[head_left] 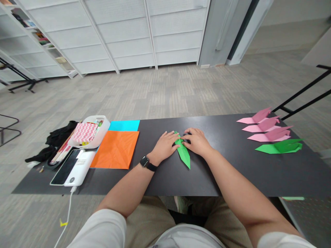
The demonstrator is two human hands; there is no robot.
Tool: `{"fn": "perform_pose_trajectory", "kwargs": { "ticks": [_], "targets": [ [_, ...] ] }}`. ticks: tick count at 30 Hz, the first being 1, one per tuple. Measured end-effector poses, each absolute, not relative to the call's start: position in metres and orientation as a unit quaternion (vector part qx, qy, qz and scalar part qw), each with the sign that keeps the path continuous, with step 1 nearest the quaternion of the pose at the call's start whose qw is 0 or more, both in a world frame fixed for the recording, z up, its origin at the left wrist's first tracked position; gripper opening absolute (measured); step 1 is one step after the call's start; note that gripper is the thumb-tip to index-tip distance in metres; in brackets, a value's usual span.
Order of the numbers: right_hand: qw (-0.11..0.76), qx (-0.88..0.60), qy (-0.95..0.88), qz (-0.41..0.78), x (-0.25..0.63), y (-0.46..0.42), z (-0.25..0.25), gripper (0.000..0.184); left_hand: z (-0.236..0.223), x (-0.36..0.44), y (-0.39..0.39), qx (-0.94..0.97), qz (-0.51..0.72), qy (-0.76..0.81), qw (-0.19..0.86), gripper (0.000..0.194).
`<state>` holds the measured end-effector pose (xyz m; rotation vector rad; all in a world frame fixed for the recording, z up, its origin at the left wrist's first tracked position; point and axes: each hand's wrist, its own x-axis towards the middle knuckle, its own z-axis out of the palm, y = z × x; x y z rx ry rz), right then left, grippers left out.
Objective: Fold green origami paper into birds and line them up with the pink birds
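A long, narrow folded piece of green paper lies on the dark table, its pointed end toward me. My left hand, with a watch at the wrist, holds its left side, fingertips near the far end and thumb on the paper. From the right, my right hand has curled fingers and grips the upper part between thumb and fingertips. The hands partly cover the far end, so its folds there are hard to make out.
Three pink folded paper birds and a green one stand at the right. Orange paper sheets and a cyan sheet lie left, beside a white box, a phone, a white power bank and black cloth.
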<state>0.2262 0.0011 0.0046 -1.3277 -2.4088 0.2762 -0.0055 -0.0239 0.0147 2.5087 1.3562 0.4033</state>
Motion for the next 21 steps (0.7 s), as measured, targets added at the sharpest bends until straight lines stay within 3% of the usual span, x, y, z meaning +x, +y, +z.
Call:
{"fn": "perform_pose_trajectory", "kwargs": {
  "ticks": [21],
  "targets": [
    [0.185,-0.439,-0.872,0.113,0.2298,0.0003,0.0071,0.024,0.0151,-0.0075,-0.0251,0.866,0.106,0.478,0.102,0.049]
  ]
}}
